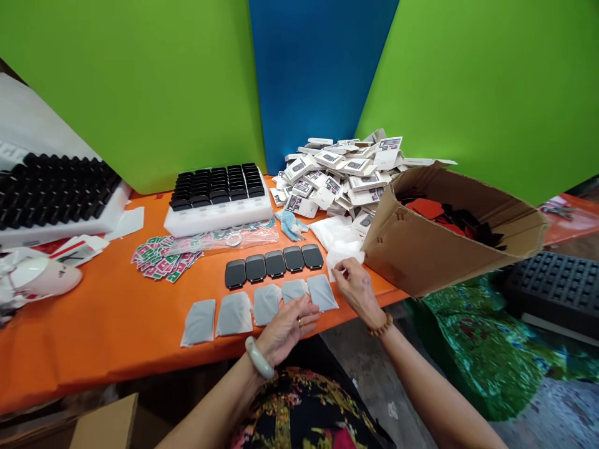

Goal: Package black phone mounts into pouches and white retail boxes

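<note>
My left hand [285, 327], wearing a pale bangle and a ring, is held palm up with fingers outstretched, holding nothing. It hovers over the near edge of a row of several grey items in thin translucent pouches [234, 313]. My right hand [358, 287], with a beaded bracelet, has its thumb and fingers pinched on the edge of a white thin pouch [345, 252] from a soft white pile [330, 231]. Behind the pouched row lie several flat black devices [274, 264] side by side.
A white foam tray [219, 218] holds black devices. White printed boxes [344, 168] are heaped at the back. An open cardboard box [397, 255] with red and black pieces stands right. Stickers [163, 257], a blue crumpled cloth [291, 224] and another foam tray [112, 209] are leftward.
</note>
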{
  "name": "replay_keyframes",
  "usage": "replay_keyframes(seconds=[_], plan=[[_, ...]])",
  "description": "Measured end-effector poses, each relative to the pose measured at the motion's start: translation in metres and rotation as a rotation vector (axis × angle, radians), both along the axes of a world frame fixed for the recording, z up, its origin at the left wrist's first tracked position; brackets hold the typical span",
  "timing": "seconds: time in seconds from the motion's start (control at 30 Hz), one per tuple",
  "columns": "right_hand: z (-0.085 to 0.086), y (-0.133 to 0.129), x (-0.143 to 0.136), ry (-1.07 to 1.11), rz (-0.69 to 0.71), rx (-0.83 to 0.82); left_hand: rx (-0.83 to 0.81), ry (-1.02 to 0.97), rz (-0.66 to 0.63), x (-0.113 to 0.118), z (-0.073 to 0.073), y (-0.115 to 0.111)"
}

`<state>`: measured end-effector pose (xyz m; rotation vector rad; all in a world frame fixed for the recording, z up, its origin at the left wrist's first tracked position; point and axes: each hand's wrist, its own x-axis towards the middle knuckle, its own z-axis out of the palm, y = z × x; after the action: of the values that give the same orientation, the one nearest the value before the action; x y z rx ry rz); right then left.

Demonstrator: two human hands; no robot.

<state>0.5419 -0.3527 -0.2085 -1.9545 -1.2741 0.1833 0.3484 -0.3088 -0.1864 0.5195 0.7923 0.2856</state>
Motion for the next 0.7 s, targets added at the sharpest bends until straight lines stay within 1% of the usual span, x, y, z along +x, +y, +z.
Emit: replay_keyframes(seconds=[0.1,0.2,0.3,0.4,0.43,0.47,0.5,0.57,0.6,0.63,0.67,0.7], plan=[[0.017,-0.028,-0.039,0.051,0.173,-0.007,0.0,-0.068,0.043,0.016,-0.002,0.011],[0.027,-0.045,-0.072,0.11,0.33,-0.056,-0.001,-0.133,0.029,0.022,-0.004,0.022],[0.029,-0.049,-0.092,0.161,0.455,-0.086,0.124,-0.101,0.014,0.015,-0.004,0.027],[0.028,-0.044,-0.099,0.219,0.586,-0.079,0.269,-0.023,0.068,0.0,-0.003,0.028],[0.029,-0.039,-0.099,0.25,0.599,-0.055,0.31,-0.009,0.085,-0.006,-0.002,0.029],[0.03,-0.034,-0.097,0.282,0.57,-0.014,0.347,-0.003,0.099,-0.013,-0.001,0.029],[0.03,-0.028,-0.093,0.31,0.493,0.039,0.381,0.0,0.104,-0.019,0.0,0.029],[0.03,-0.013,-0.085,0.355,0.273,0.14,0.429,-0.001,0.097,-0.031,0.004,0.029],[0.029,-0.006,-0.082,0.389,0.196,0.155,0.44,-0.006,0.096,-0.036,0.006,0.029],[0.028,0.001,-0.079,0.448,0.178,0.133,0.443,-0.014,0.096,-0.041,0.008,0.028],[0.026,0.008,-0.077,0.537,0.221,0.078,0.441,-0.02,0.097,-0.046,0.01,0.028],[0.024,0.013,-0.077,0.646,0.3,0.006,0.436,-0.023,0.105,-0.049,0.012,0.028]])
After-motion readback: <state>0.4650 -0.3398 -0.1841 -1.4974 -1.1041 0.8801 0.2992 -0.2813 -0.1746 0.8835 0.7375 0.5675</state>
